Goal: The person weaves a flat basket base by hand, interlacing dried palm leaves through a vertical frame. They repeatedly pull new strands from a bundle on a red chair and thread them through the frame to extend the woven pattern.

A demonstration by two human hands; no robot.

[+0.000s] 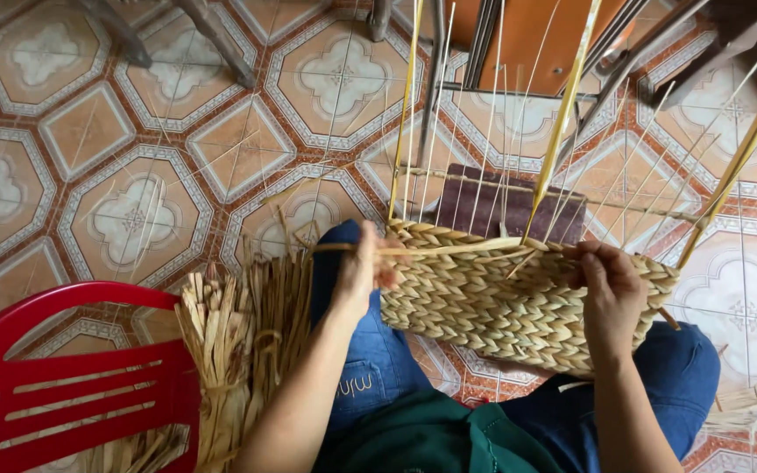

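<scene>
Head view: we saw the half-woven straw basket resting on the lap, upright stakes rising from it. Left hand pinched a flat weaving strand at the rim. Right hand curled shut on the basket's right edge. A dried straw bundle lay beside the red plastic chair.

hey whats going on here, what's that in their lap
A seated person in blue jeans is weaving a basket of braided straw-coloured fibre that rests on their knees. The left hand pinches a flat strand drawn across the basket's top edge, while the right hand grips the rim on the other side. Thin upright stakes rise unwoven above the finished rows. A bundle of dried fibre lies beside a red plastic chair on the tiled floor.
</scene>
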